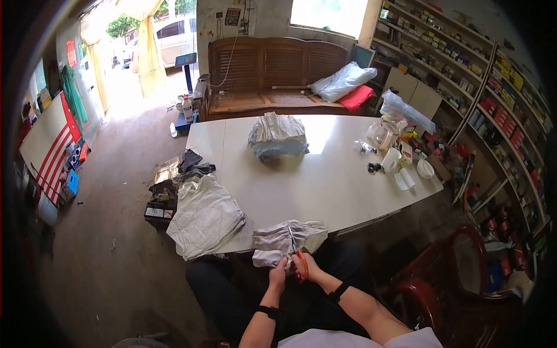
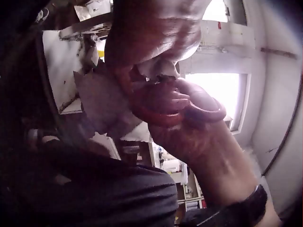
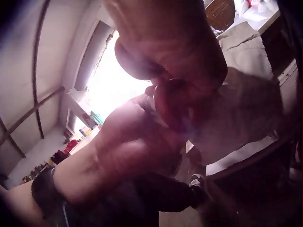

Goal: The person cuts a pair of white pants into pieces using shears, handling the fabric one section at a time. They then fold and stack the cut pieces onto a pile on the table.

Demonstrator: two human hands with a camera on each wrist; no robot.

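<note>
A pale crumpled cloth [image 1: 313, 232] lies over the table's near edge. Orange-handled scissors [image 1: 302, 265] are in the right hand [image 1: 310, 269], fingers through the handles, with the blades lying against the cloth and pointing away from the body. Just beside them the left hand [image 1: 279, 275] pinches the cloth's near edge. In the left wrist view the scissors' handle loops [image 2: 208, 115] show around the right hand's fingers, close to the left hand [image 2: 151, 35]. In the right wrist view the cloth [image 3: 246, 90] hangs beyond the hands; the blades are hidden there.
A stack of light cloth [image 1: 206, 214] lies at the table's left corner, dark rags [image 1: 194, 165] behind it. Farther back on the table [image 1: 232, 145] sits a cloth bundle [image 1: 278, 139]. Cups and bottles stand at the right end. A red chair [image 1: 418, 296] is at the right.
</note>
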